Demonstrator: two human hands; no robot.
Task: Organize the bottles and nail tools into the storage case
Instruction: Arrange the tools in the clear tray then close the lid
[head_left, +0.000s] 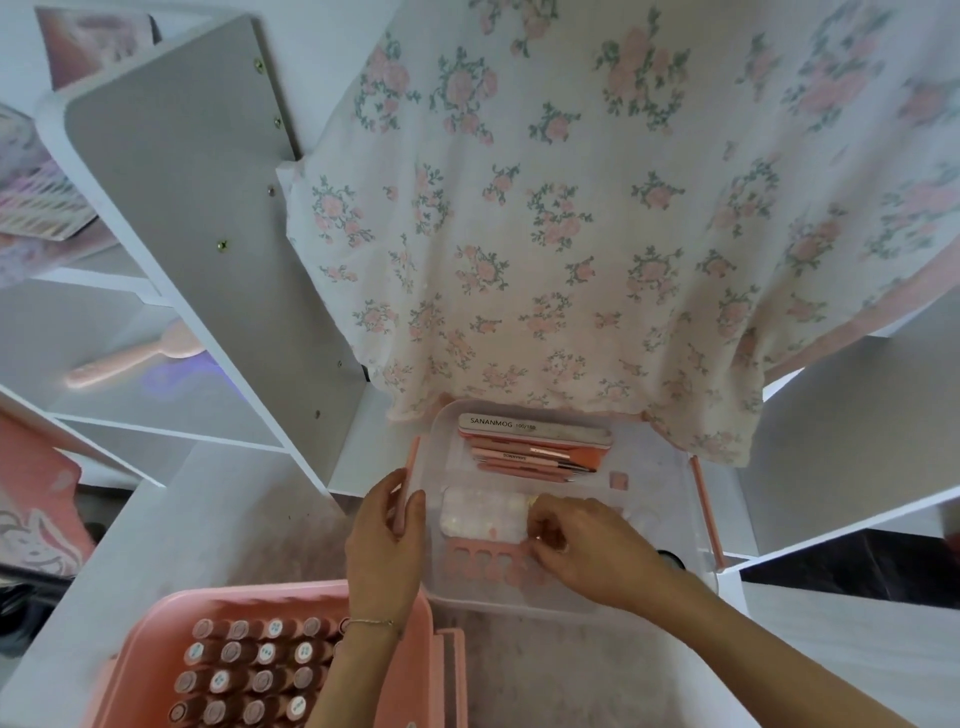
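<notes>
White bench (597, 675) below, a floral cloth (571, 208) draped at the far side. On the bench sits the clear tray (670, 499) of the storage case, and the left hand (382, 540) has its grip on the tray's left edge, fingers curled round the pink latch. Right hand (576, 545) reaches into the tray, fingertips pinching the right end of a white packet (483, 514). Nail file (535, 428) and pink tools (530, 457) lie along the far side; a pink toe separator (488, 564) lies nearer. Near left, bottles (249, 670) stand upright in the pink bin (150, 649).
</notes>
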